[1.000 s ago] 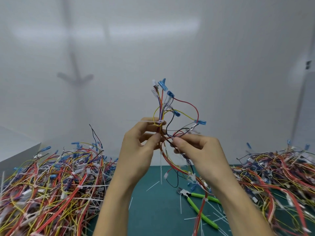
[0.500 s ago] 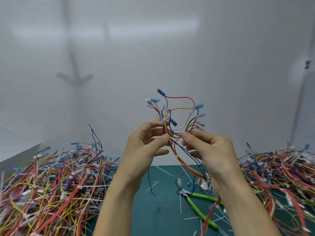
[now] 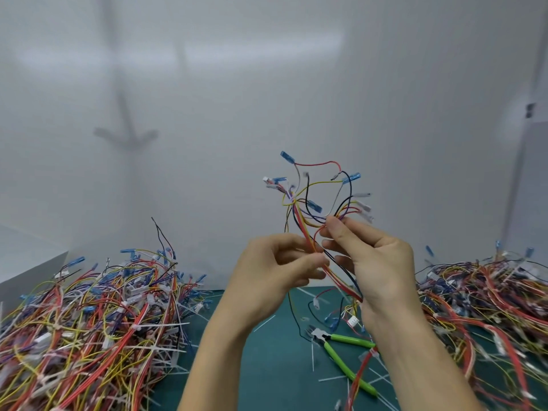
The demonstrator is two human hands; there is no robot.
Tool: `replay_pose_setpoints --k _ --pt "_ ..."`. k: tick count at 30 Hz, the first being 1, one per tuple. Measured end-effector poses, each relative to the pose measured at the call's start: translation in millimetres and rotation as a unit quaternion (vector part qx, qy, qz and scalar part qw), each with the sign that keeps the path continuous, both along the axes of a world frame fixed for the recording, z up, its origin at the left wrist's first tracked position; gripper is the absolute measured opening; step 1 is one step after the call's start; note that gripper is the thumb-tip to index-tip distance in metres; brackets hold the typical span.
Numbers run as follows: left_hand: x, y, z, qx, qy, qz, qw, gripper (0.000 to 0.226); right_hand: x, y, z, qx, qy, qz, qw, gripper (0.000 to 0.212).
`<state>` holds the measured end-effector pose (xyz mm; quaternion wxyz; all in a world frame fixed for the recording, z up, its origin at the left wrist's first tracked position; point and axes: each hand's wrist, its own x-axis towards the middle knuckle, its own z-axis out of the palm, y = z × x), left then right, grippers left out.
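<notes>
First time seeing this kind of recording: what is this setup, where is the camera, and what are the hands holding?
There is no machine: a person works with two bare hands, filmed by one wide-angle camera worn on the head, looking forward and down. The left hand and right hand both pinch a thin bundle of multicoloured wires with blue and white end connectors, held up before a white wall. Below lies a dark teal mat with green-handled cutting pliers and short white plastic tie offcuts. Tangled heaps of similar wires flank it: a left heap and a right heap.
</notes>
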<state>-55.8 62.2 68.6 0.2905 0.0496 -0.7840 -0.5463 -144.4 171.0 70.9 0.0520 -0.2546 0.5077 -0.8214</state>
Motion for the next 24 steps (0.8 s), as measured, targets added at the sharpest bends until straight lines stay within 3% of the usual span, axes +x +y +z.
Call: replay_pose_setpoints --k 5,10,16,20,24 --pt "-1 -3 2 -0.005 0.077 0.066 0.995 0.007 -6 8 3 0.072 0.025 0.048 0.996 0.009" --pt "1 -9 2 0.005 0.097 0.103 0.99 0.017 -11 15 4 0.127 0.121 -0.01 0.984 0.009" --pt "-2 -6 2 -0.018 0.108 0.127 0.986 0.025 -3 10 2 0.238 0.265 -0.016 0.934 0.01" --pt "-6 -3 2 -0.03 0.11 0.128 0.985 0.027 4 7 0 0.244 0.31 -0.076 0.916 0.012" --pt "-5 -2 3 0.015 0.136 0.111 0.984 0.023 -1 10 2 0.235 0.301 -0.081 0.92 0.016"
